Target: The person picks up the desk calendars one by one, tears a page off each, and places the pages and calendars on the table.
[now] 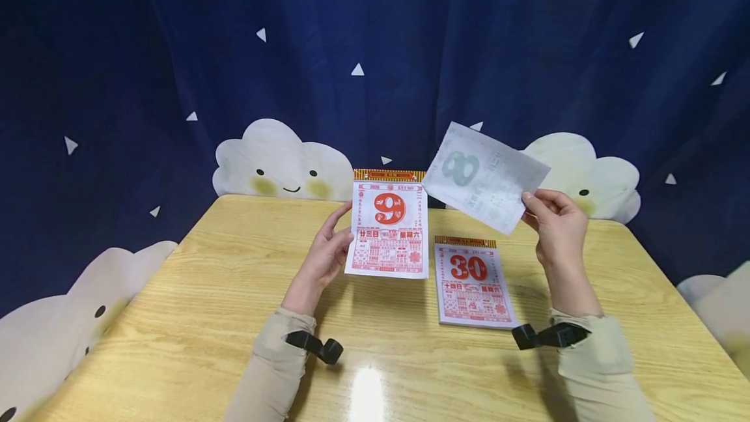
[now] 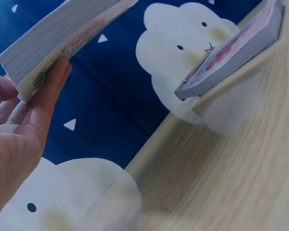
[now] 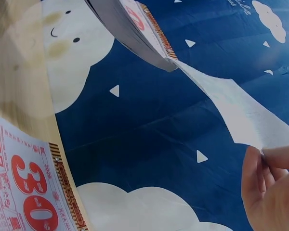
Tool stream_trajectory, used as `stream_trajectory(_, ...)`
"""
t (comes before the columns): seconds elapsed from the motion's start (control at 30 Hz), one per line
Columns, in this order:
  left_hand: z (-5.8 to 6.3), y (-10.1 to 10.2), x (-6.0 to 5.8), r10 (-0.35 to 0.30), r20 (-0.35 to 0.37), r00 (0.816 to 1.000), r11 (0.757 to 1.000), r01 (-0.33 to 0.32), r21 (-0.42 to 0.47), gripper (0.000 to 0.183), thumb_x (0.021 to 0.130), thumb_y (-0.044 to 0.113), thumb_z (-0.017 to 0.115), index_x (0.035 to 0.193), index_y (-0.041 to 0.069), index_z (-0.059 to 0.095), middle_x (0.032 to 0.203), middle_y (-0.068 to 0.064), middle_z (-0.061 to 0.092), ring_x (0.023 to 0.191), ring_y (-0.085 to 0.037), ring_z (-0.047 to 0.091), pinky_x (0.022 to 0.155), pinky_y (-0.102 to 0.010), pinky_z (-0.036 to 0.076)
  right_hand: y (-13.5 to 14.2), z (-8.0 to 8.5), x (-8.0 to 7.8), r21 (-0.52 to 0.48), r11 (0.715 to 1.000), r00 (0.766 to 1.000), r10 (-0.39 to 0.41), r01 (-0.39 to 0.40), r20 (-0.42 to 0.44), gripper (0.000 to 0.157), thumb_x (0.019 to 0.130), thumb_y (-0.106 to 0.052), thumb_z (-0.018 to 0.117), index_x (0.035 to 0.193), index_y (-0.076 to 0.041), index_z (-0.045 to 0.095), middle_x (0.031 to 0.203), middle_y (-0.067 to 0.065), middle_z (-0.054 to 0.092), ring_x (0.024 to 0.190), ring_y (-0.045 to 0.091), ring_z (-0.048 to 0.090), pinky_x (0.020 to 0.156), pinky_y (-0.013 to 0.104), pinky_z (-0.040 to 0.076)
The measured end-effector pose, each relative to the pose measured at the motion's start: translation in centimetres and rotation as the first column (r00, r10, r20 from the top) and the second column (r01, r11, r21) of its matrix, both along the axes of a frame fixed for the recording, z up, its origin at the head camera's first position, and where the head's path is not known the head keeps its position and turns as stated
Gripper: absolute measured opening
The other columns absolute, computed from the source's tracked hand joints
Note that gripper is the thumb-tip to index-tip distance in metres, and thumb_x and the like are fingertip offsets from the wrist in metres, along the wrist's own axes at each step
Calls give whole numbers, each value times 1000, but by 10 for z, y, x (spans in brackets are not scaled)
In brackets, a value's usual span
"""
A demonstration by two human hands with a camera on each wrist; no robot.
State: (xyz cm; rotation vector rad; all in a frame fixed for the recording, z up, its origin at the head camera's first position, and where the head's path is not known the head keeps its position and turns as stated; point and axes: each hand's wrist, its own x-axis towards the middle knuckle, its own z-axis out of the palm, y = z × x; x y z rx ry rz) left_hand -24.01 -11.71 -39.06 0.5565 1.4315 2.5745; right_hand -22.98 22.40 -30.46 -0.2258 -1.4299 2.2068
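Left grip (image 1: 325,254) holds 9 pad (image 1: 388,230) by its side, raised above table (image 1: 205,318). Right grip (image 1: 559,230) pinches sheet (image 1: 486,178) near one corner, in air; far corner at or just beside pad's top band (image 1: 389,175), joined or free, cannot tell. 30 pad (image 1: 473,284) lies on table. Sheet likely light, limp, easily torn: pinch edge gently. 9 pad probably heavier, stiffer, loose leaves may fan: hold near band.

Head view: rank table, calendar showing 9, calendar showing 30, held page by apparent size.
1. Table
2. Calendar showing 9 and held page: too alike to rank
3. Calendar showing 30
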Motion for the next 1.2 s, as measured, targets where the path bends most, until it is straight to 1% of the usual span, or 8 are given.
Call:
stream_trajectory(0.17,-1,0,0,-20,-8,1000,1000,20,-19,62,87,-11,33,144,7,16,90,-5,69,69,-13,66,60,-24,54,4,-2,0,4,999,999,-34,34,0,10,72,5,71,74,-2,64,64,3,62,59,9,62,50,19,52)
stream_trajectory(0.4,-1,-2,0,-40,-12,999,999,40,-15,63,87,-11,35,145,8,16,92,-5,68,69,-13,66,60,-23,54,13,-1,0,-6,998,997,-70,70,-16,10,72,6,70,73,-2,63,63,3,60,56,9,61,48,19,52)
stream_trajectory(0.47,-1,-5,0,-22,2,1000,1000,22,-7,63,88,-11,34,145,10,17,92,-6,68,70,-13,66,61,-24,55,19,-1,1,-21,995,995,-95,95,-14,10,72,5,70,74,-2,63,65,3,59,56,10,61,48,19,51)
stream_trajectory(0.6,-1,-16,0,47,40,998,999,-47,8,63,88,-12,34,145,12,19,90,-6,68,68,-14,66,60,-26,55,29,0,3,-58,988,990,-144,143,-12,11,71,4,72,75,-2,63,67,5,58,58,11,62,46,18,51)
stream_trajectory(0.7,0,-22,-1,61,36,998,998,-60,-13,63,89,-11,34,145,11,18,91,-5,69,68,-14,66,60,-26,55,31,0,4,-67,987,989,-147,145,-22,11,71,5,72,75,-1,63,67,6,57,57,11,62,45,19,51)
stream_trajectory(0.8,1,-26,-2,52,27,998,998,-51,-37,63,88,-11,34,145,11,17,89,-4,68,67,-13,65,60,-25,55,29,0,5,-54,989,989,-143,141,-35,11,71,5,71,75,-1,63,66,5,56,57,11,61,45,19,50)
stream_trajectory(0.93,2,-30,0,63,45,997,996,-60,-64,63,88,-11,35,145,12,19,87,-4,68,64,-11,64,59,-24,54,25,-2,5,-23,989,988,-146,145,-41,10,72,6,71,74,-1,64,63,4,56,56,10,61,46,19,51)
stream_trajectory(1.2,-1,-41,5,132,86,987,983,-119,-141,64,87,-11,36,145,11,21,87,-2,69,64,-11,64,60,-23,54,14,-8,4,49,989,988,-135,139,-68,10,74,6,68,73,-3,64,61,2,58,55,8,61,48,17,51)
